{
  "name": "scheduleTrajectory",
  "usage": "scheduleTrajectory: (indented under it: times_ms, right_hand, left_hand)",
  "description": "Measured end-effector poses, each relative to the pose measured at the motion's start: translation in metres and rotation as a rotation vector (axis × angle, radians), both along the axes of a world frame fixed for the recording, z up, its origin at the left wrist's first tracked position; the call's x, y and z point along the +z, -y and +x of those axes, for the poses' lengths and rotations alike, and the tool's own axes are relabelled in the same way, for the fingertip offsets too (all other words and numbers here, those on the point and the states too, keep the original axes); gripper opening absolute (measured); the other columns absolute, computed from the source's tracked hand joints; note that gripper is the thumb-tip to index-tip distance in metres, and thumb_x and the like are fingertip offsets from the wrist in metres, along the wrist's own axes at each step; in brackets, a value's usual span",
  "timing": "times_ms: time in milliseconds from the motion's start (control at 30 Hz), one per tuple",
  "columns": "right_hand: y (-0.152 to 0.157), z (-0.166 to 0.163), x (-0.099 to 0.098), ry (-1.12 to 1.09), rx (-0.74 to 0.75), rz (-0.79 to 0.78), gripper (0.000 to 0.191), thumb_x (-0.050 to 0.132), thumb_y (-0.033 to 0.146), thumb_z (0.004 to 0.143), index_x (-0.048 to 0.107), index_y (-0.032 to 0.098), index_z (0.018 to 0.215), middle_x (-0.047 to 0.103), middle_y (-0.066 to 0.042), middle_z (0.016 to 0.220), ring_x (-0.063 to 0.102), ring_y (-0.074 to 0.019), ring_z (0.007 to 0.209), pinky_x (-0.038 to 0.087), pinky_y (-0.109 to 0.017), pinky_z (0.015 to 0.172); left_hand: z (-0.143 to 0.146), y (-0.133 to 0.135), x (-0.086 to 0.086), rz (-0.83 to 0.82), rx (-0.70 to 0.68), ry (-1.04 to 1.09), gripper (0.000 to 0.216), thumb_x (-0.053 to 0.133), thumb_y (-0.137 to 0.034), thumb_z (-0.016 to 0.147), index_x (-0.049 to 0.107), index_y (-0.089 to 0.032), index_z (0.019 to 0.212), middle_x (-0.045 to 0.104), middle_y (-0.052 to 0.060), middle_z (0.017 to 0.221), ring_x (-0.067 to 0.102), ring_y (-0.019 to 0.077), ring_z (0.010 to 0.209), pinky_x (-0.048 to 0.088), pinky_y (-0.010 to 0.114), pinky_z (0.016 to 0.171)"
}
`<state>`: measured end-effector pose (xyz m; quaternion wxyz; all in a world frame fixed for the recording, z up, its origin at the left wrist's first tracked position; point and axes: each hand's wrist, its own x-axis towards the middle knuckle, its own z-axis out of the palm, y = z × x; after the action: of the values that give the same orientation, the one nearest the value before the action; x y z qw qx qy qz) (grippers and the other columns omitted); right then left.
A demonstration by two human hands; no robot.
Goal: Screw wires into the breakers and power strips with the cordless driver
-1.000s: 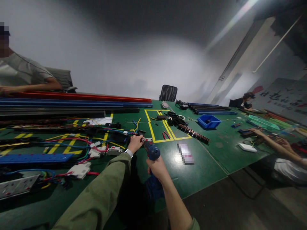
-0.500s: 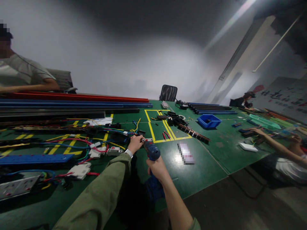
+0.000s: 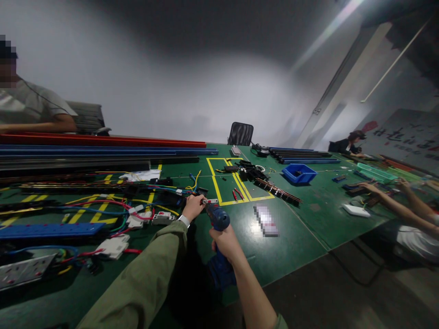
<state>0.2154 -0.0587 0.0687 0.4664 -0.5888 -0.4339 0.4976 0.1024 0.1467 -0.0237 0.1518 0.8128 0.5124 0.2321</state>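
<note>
My right hand (image 3: 225, 241) is wrapped round the grip of a dark blue cordless drill (image 3: 219, 218). The drill points away from me, its chuck end close to the fingers of my left hand (image 3: 193, 207). Those fingers are closed on something small that I cannot make out. A small white part with a red spot (image 3: 213, 201) shows just beyond the drill's front end; whether my fingers touch it is unclear. Left of my left hand, a white module with red marks (image 3: 163, 218) lies among red, blue and yellow wires (image 3: 113, 199).
Long red, blue and black rails (image 3: 103, 150) lie along the table's far left. Red-handled pliers (image 3: 238, 195), a pixelated flat object (image 3: 266, 220), a blue bin (image 3: 299, 174) and a black strip assembly (image 3: 278, 191) lie ahead and right. Co-workers sit on both sides.
My hands and the drill hold almost the same place. At the right, a co-worker's hands have shifted slightly; the person at the left has leaned a little further left.
</note>
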Motion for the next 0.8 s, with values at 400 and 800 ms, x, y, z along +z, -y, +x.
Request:
scheduleTrajectory:
  times_ms: [400,800]
  right_hand:
    - [-0.002,0.0,-0.002,0.013,-0.006,-0.019,0.04,0.054,0.024,0.068,0.05,0.018,0.108,0.045,0.012,0.05,0.05,-0.0139,0.035,0.035,-0.022,0.037]
    - [-0.001,0.0,-0.005,0.017,-0.014,0.01,0.039,0.053,0.023,0.07,0.052,0.017,0.108,0.045,0.01,0.054,0.05,-0.0137,0.034,0.035,-0.022,0.036]
  left_hand:
    - [0.001,-0.005,-0.007,0.014,0.0,-0.001,0.023,0.062,-0.039,0.085,0.074,-0.028,0.102,0.07,0.007,0.086,0.056,0.0262,0.093,0.036,0.034,0.086]
    - [0.001,-0.007,-0.01,0.021,-0.002,0.008,0.023,0.062,-0.04,0.086,0.074,-0.027,0.101,0.069,0.008,0.085,0.056,0.0255,0.091,0.036,0.033,0.084]
